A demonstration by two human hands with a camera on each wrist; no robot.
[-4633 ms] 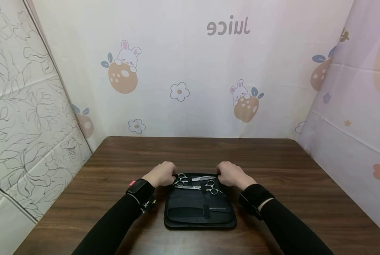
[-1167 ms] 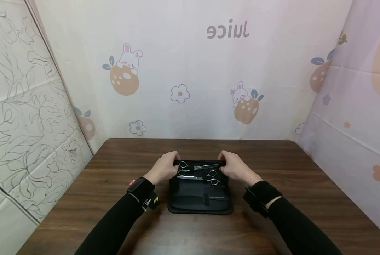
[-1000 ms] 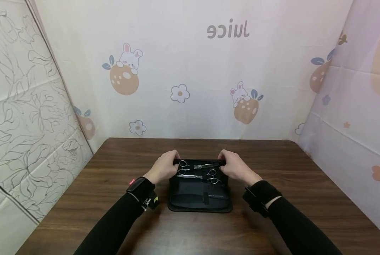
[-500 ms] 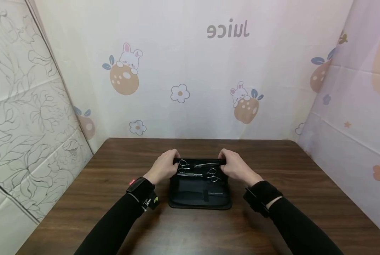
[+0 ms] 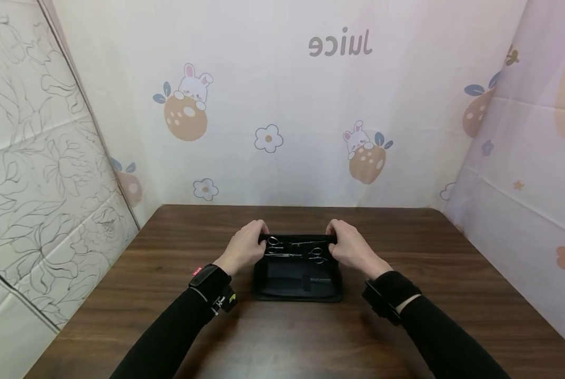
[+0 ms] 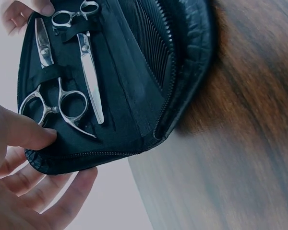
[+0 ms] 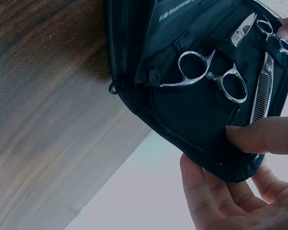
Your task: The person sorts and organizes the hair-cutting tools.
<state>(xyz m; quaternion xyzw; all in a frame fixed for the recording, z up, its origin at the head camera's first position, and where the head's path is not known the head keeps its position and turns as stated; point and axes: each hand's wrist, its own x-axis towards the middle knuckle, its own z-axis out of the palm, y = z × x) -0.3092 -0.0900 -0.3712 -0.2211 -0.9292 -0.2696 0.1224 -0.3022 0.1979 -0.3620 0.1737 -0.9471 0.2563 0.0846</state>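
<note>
An unzipped black scissors case (image 5: 282,271) lies spread on the table, its far half tilted up toward upright. My left hand (image 5: 246,246) pinches the far left corner, thumb on the inner face and fingers behind. The far right corner is held the same way by my right hand (image 5: 354,248). Two pairs sit under straps on the raised half: plain scissors (image 6: 89,72) and toothed thinning scissors (image 6: 44,50). In the near half a black comb (image 6: 146,40) is tucked into a pocket. The case's outer side is hidden.
The dark wooden table (image 5: 178,231) runs back to a white patterned curtain (image 5: 268,79). More patterned cloth (image 5: 538,158) borders the right side, and a flower-drawn panel (image 5: 41,173) stands at the left.
Both hands have shifted up and slightly away with the far edge. The far half, flat at first, now stands steeper, and the near edge has slid away from me.
</note>
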